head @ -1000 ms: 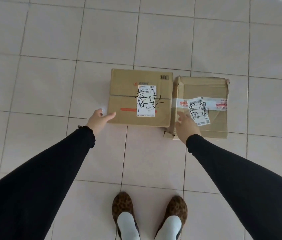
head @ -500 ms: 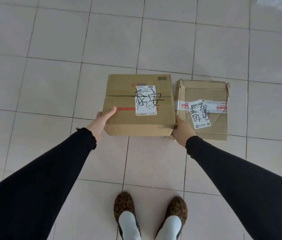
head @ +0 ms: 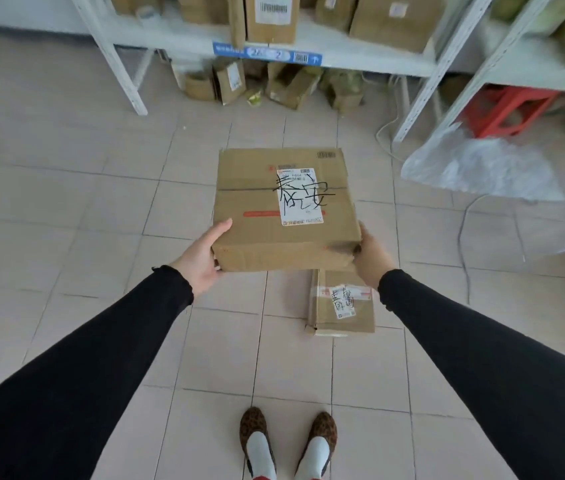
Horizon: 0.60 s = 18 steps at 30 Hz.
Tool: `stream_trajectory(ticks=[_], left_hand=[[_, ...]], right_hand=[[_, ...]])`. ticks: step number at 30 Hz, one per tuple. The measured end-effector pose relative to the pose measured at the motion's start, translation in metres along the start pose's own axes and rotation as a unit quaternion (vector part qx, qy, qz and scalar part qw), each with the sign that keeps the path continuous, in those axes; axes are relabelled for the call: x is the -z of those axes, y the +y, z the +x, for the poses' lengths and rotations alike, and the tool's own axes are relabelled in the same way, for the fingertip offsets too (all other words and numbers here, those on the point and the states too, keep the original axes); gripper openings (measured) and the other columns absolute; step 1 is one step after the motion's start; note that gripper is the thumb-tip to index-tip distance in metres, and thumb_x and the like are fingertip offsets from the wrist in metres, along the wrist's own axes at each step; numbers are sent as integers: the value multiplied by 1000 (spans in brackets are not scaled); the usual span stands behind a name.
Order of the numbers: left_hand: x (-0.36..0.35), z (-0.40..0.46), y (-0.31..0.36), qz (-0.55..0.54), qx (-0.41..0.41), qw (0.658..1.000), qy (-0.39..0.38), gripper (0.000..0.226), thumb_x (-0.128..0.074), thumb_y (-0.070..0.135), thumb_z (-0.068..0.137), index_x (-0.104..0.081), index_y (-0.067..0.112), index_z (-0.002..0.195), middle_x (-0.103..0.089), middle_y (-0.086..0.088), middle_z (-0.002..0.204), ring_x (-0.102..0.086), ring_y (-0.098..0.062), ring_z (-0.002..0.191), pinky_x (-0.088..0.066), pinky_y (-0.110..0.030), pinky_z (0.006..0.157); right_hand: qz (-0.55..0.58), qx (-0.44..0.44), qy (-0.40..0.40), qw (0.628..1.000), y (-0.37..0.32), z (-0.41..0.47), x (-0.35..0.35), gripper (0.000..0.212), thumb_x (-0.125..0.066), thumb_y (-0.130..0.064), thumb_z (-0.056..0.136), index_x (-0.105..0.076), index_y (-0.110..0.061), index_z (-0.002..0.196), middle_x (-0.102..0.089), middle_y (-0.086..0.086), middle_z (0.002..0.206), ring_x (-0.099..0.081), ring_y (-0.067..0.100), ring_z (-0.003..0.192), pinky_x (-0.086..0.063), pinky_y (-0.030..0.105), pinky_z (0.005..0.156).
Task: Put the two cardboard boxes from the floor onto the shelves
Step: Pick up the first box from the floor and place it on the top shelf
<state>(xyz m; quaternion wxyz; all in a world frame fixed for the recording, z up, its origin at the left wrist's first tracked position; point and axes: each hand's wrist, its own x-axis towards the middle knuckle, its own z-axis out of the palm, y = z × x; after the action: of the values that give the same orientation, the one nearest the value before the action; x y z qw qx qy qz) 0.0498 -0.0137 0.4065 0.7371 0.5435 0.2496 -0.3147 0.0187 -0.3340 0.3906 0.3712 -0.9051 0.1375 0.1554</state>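
Now both hands are clamped on one cardboard box. The left hand (head: 201,259) grips the larger box (head: 286,209) at its near left corner, thumb stretched along the top edge and fingers tucked under the bottom, out of sight. The right hand (head: 372,254) presses flat against the near right corner, its fingers hidden beneath or behind the box. Held between the two hands, the box is in the air above the tiled floor (head: 66,202), top face tilted a little toward the camera.

On its top sits a white shipping label (head: 299,197) with large black handwritten characters scrawled across it, and an orange-red stripe runs beside the label; the small print is too fine to read. The second box (head: 341,306) lies on the floor just below the right wrist, carrying its own white label with handwritten characters over printed tape. Ahead, white metal shelves (head: 360,53) hold more cartons, and a blue strip (head: 267,54) on the shelf edge shows the numeral 2 and a barcode.
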Motion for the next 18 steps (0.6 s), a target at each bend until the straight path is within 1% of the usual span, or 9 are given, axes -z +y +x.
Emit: stream_trajectory(ticks=[2,3,5,7,10,14,16,17,18], left_hand=[[-20,-44,59,13,-32,998,-43,51,-65,48,98,-60,30,145,-71,0,142,-63,-22,135,-47,-43,115],[-30,-65,88,19,-46,997,-61,51,-64,49,98,-59,31,146,-69,0,144,-62,-23,135,-47,-44,115],[-49,-106,145,27,-78,994,-68,46,-66,51,95,-63,34,138,-69,0,144,-62,-24,135,-46,-48,115],[-65,-139,198,23,-121,991,-59,44,-70,50,92,-67,33,132,-68,-1,145,-63,-26,134,-48,-49,113],[-87,-180,269,17,-178,982,-60,62,-79,50,83,-65,30,139,-66,-4,147,-65,-27,132,-56,-50,104],[-122,-212,344,20,-209,976,-61,69,-81,53,78,-61,31,141,-66,-4,143,-65,-28,128,-60,-48,93],[-142,-214,374,20,-214,975,-61,69,-80,56,77,-63,31,139,-67,-4,138,-66,-27,122,-63,-44,79],[-152,-210,388,19,-217,974,-63,69,-81,56,76,-65,32,138,-68,-4,137,-67,-27,120,-64,-44,77],[-163,-206,401,17,-221,973,-64,68,-82,57,74,-66,32,135,-69,-4,138,-67,-27,120,-64,-45,81]], right_hand=[[-16,27,26,999,-62,-19,62,65,-39,9,90,-34,-23,148,-64,3,102,-59,22,83,-47,34,73],[-30,40,35,998,-91,-27,93,64,-40,8,91,-33,-20,149,-60,3,99,-55,22,83,-44,34,73],[-64,73,56,994,-142,-38,147,65,-39,6,91,-32,-18,151,-62,7,98,-55,24,81,-49,39,75],[-81,99,74,989,-183,-42,194,62,-40,4,89,-41,-21,145,-67,8,103,-59,24,85,-49,37,75],[-77,140,124,979,-239,-48,255,49,-41,-1,90,-54,-18,133,-67,5,112,-61,27,99,-45,32,81],[-77,168,189,964,-286,-42,316,28,-39,-16,97,-60,-13,115,-65,5,97,-62,29,91,-51,37,80],[-85,179,211,957,-298,-29,343,28,-36,-21,97,-59,-17,111,-67,8,97,-61,28,84,-52,37,77],[-93,183,220,954,-302,-21,355,29,-35,-20,96,-59,-18,111,-69,10,99,-61,28,82,-52,36,74],[-102,183,227,951,-305,-13,367,32,-35,-18,96,-60,-19,115,-69,12,103,-61,28,83,-50,35,73]])
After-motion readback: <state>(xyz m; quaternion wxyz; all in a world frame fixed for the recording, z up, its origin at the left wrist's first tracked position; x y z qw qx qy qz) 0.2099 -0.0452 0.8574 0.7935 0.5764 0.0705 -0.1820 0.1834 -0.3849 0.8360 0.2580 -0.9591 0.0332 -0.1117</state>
